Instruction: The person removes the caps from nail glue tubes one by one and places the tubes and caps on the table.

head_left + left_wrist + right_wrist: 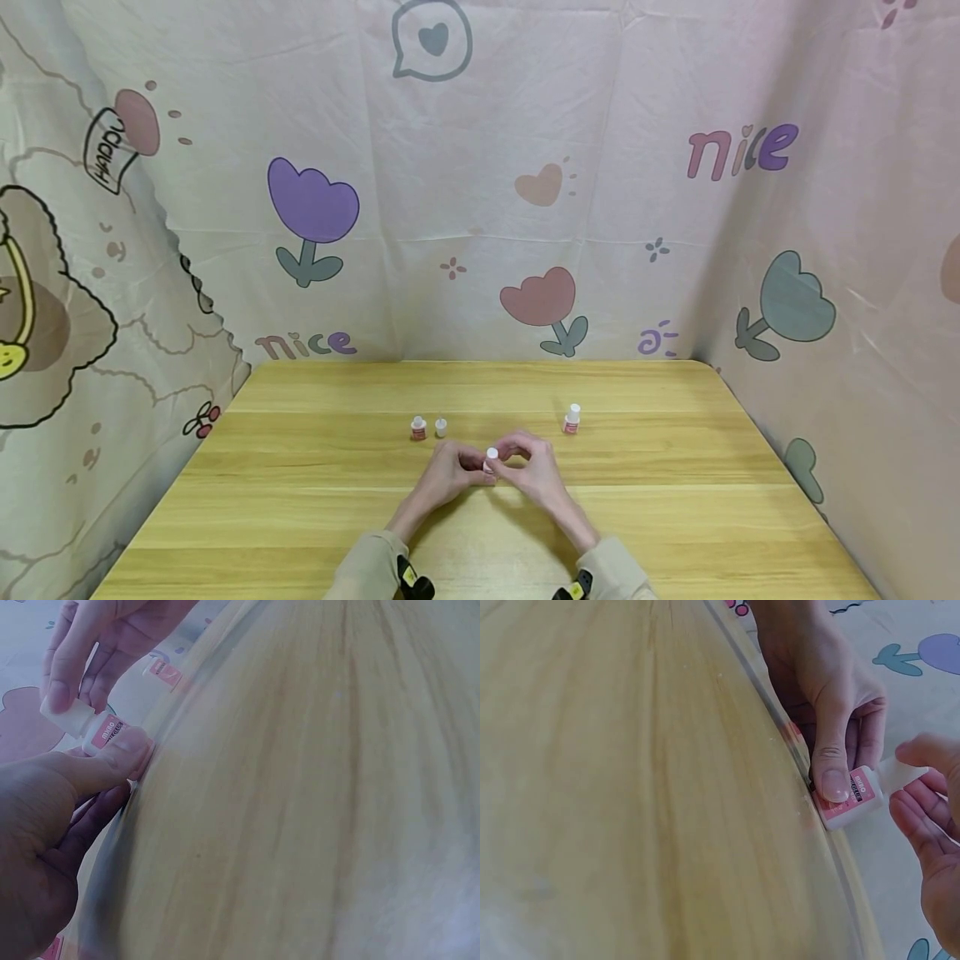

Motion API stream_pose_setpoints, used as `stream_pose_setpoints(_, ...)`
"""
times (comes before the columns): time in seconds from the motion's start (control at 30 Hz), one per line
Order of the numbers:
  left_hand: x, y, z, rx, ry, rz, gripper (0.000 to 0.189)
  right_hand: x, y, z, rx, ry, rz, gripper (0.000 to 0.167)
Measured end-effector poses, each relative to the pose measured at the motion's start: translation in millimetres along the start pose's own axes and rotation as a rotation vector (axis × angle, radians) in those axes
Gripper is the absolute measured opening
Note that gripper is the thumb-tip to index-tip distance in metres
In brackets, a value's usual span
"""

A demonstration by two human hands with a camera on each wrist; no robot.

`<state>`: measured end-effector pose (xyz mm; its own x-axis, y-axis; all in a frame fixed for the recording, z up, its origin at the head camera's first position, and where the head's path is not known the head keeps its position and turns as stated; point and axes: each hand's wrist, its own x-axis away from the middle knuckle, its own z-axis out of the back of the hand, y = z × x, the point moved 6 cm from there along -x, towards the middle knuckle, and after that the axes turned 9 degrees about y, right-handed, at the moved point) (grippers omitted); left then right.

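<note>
Over the middle of the table, a small white bottle with a pink label [851, 808] is held between both hands. My left hand [452, 472] grips its body, thumb pressed on the label in both wrist views. On the white cap [66, 714], my right hand [534, 468] has its thumb and fingers in a pinch. Whether the cap is loose or tight cannot be seen. Just beyond my left hand stand a similar bottle [418, 430] with a narrower white top and a small white cap-like piece [441, 428] with a thin tip pointing up.
Another capped bottle with a pink label [572, 419] stands upright to the right, beyond my right hand. The wooden table [315, 467] ends at a patterned cloth [450, 167] behind it, with more cloth along both sides.
</note>
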<state>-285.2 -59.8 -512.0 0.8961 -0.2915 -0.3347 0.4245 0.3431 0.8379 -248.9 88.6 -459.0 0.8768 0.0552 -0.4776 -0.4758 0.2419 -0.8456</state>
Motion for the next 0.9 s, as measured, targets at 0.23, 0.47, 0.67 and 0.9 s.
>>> stream_pose_setpoints(0.23, 0.2, -0.5, -0.5, 0.005, -0.005, 0.007, 0.009, 0.6, -0.2, -1.7, -0.014, -0.015, 0.008, 0.017)
stream_pose_setpoints(0.47, 0.8, -1.5, -0.1, 0.000, 0.006, 0.010, 0.010, -0.2, 0.2, -0.8, -0.005, -0.009, -0.046, 0.021)
stream_pose_setpoints(0.67, 1.1, -2.1, -0.2, -0.003, 0.005, 0.011, 0.010, -0.4, -2.6, -0.1, 0.005, -0.008, -0.028, 0.018)
stream_pose_setpoints(0.9, 0.6, -2.0, 0.0, -0.006, 0.004, 0.016, 0.010, -0.3, -4.8, -0.6, -0.001, -0.015, 0.024, 0.018)
